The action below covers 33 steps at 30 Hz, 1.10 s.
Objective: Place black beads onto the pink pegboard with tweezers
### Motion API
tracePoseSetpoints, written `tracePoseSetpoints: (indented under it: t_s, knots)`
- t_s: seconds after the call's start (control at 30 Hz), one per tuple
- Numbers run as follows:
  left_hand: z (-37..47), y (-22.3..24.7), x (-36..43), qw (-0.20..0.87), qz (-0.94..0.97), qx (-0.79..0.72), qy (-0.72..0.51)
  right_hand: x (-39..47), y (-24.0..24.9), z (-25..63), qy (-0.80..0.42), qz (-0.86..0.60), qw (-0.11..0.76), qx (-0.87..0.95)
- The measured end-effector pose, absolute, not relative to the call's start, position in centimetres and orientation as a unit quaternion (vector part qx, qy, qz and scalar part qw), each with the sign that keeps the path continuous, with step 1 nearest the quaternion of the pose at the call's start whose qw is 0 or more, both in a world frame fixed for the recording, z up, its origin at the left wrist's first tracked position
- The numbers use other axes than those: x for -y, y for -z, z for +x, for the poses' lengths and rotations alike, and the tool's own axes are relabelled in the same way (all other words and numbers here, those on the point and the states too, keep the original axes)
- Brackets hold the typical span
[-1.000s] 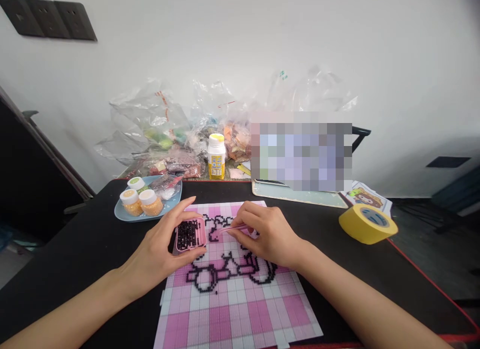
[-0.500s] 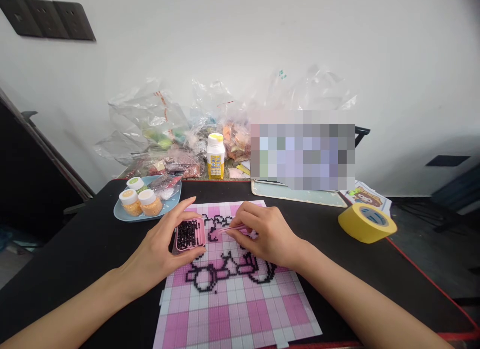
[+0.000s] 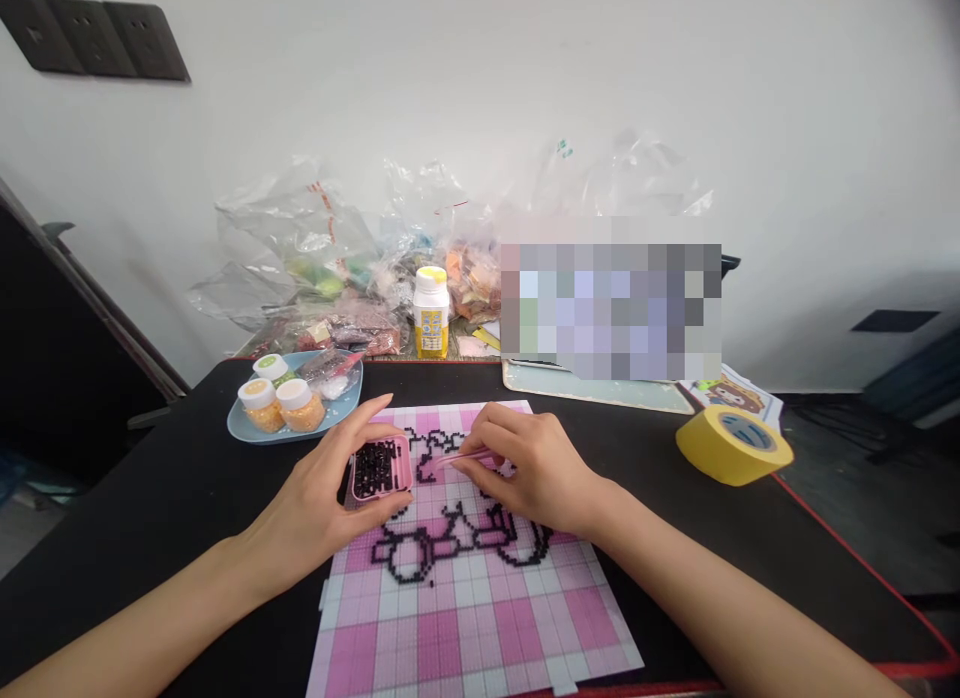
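Observation:
My left hand [image 3: 319, 488] is closed around a small pink tray [image 3: 406, 468], thumb on the near side and fingers on the far side. Black beads [image 3: 375, 468] fill most of that tray. Pinched in my right hand [image 3: 529, 463] is a pair of pink tweezers [image 3: 457, 459], its tip pointing left over the pegboard [image 3: 435, 628]. The board is checked in pink and white and lies flat on the dark mat. Black beads form an outline [image 3: 409, 576] across its middle and upper part. My right hand hides some of the outline; whether the tip grips a bead cannot be made out.
Three white-lidded jars [image 3: 301, 408] and a small plastic bag stand on a blue plate [image 3: 240, 430] at left. A white and yellow bottle [image 3: 431, 313] stands behind the board, before piled plastic bags [image 3: 300, 238]. A yellow tape roll [image 3: 712, 448] lies at right.
Both hands stay almost where they were, with the tray and tweezers still held. The tweezer tip remains near the same spot on the board.

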<state>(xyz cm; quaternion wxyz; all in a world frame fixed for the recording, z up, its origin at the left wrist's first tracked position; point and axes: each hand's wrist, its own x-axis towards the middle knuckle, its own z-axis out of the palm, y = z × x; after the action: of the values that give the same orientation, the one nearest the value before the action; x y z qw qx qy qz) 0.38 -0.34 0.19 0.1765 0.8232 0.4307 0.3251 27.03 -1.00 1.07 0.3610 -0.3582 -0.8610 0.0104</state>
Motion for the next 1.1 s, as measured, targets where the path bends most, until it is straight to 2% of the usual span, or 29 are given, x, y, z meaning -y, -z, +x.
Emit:
tracePoseSetpoints:
  t_s: [1.1]
  knots:
    - [0.3, -0.3, 0.5, 0.187, 0.828, -0.413, -0.330, 0.6, -1.1, 28.2, -0.003, -0.388, 0.323, 0.863]
